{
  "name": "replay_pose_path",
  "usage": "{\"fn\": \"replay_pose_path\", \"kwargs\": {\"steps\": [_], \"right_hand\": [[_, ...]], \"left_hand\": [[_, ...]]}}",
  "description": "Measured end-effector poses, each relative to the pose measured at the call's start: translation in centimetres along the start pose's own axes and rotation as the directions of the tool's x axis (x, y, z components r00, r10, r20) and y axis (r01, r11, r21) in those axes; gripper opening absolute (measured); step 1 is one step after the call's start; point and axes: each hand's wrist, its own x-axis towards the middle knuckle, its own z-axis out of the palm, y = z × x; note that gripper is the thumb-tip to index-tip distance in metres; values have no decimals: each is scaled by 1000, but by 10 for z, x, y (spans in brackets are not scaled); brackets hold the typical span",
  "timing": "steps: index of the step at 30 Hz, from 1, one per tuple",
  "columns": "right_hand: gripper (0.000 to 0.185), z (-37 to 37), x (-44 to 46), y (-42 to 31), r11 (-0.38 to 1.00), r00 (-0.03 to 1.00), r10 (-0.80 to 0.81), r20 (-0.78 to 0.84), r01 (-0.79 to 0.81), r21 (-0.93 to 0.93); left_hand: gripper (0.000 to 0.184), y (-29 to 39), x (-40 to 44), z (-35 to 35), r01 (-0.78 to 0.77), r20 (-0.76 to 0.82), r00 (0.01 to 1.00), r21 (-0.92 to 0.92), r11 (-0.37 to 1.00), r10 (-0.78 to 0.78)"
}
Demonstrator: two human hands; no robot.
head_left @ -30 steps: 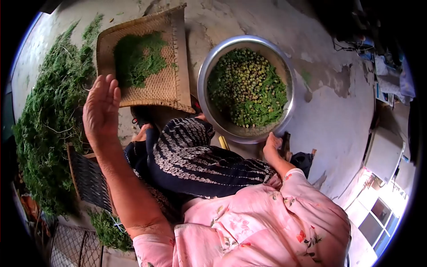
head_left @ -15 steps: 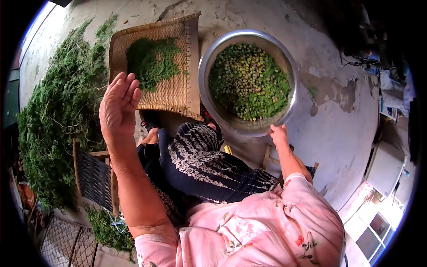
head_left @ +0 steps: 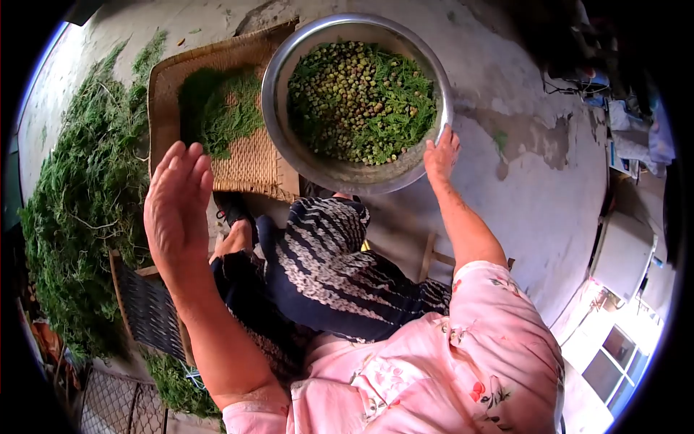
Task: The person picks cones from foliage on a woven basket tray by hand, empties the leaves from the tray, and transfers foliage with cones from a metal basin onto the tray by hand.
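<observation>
A wide metal basin [head_left: 269,119] holds several small round greenish-yellow fruits [head_left: 356,101] mixed with feathery green sprigs [head_left: 408,116]. My right hand [head_left: 442,155] grips its rim at the lower right. The basin overlaps the right side of a woven winnowing tray [head_left: 249,170] and seems tilted. A heap of fine green leaves [head_left: 217,108] lies on that tray. My left hand [head_left: 177,202] is raised near the tray's lower left corner, palm up, its fingers stretched and nothing in it.
A large pile of cut feathery branches [head_left: 79,210] covers the floor on the left. Beside my left forearm stands a low woven-seat chair [head_left: 153,307]. Part of a wooden stool frame [head_left: 430,257] shows near my right arm. Assorted household things line the right wall.
The basin has moved left and away from me with my right hand on its rim, now covering part of the tray. My left hand has shifted slightly left and lower in view.
</observation>
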Motion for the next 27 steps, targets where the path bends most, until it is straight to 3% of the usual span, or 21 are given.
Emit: {"fn": "replay_pose_path", "kwargs": {"steps": [2, 4, 5, 7, 8, 10, 11, 13, 16, 17, 18, 21, 22, 24, 25, 26, 27], "right_hand": [[41, 14, 4, -10, 953, 966, -258, -29, 259, 159], [31, 30, -8, -41, 916, 924, -320, 211, 244, 319], [26, 52, -18, -49, 802, 870, -476, 125, 372, 467], [20, 60, -29, -85, 742, 706, -562, 430, 200, 640], [19, 103, -42, -81, 693, 593, -691, 413, 382, 612], [17, 121, -54, -93, 782, 554, -587, 590, 199, 590], [17, 121, -55, -94, 785, 552, -583, 596, 194, 588], [23, 121, -61, -100, 849, 590, -516, 621, 258, 461], [34, 117, -51, -95, 811, 612, -578, 540, 354, 466], [44, 121, -42, -90, 812, 536, -580, 614, 445, 378], [46, 119, -37, -92, 796, 609, -601, 518, 513, 320], [44, 109, -3, -101, 858, 553, -514, 656, 350, 377], [44, 137, -4, -88, 754, 633, -656, 411, 545, 366], [44, 115, 23, -114, 763, 596, -645, 478, 525, 376], [45, 128, 30, -114, 745, 608, -667, 432, 545, 383], [45, 131, 44, -121, 771, 578, -627, 522, 557, 309], [43, 141, 60, -128, 712, 593, -700, 398, 618, 333]], "left_hand": [[35, -2, -8, 5, 4, 11, 1000, 10, 1000, -4], [33, -4, -19, 18, 32, 40, 999, -5, 999, -32], [32, -6, -23, 24, 57, 58, 997, -9, 998, -57], [29, -8, -30, 35, 123, 59, 991, -8, 992, -122], [29, -11, -31, 38, 140, 41, 989, 17, 990, -140], [27, -14, -34, 42, 189, 61, 980, -12, 982, -188], [28, -16, -35, 43, 197, 72, 978, 9, 980, -197], [28, -17, -35, 43, 215, 82, 973, 38, 976, -217], [28, -17, -35, 42, 240, 77, 967, 53, 969, -243], [28, -16, -35, 41, 237, 71, 968, 52, 970, -241], [29, -16, -35, 40, 237, 65, 968, 65, 969, -241], [31, -15, -35, 36, 231, 55, 970, 79, 970, -236], [32, -14, -35, 35, 227, 47, 972, 83, 970, -231], [33, -14, -35, 33, 214, 38, 975, 78, 974, -217], [33, -14, -35, 32, 216, 36, 975, 79, 973, -220], [33, -14, -35, 32, 218, 34, 975, 79, 973, -221], [36, -13, -34, 31, 221, 24, 974, 75, 972, -223]]}}
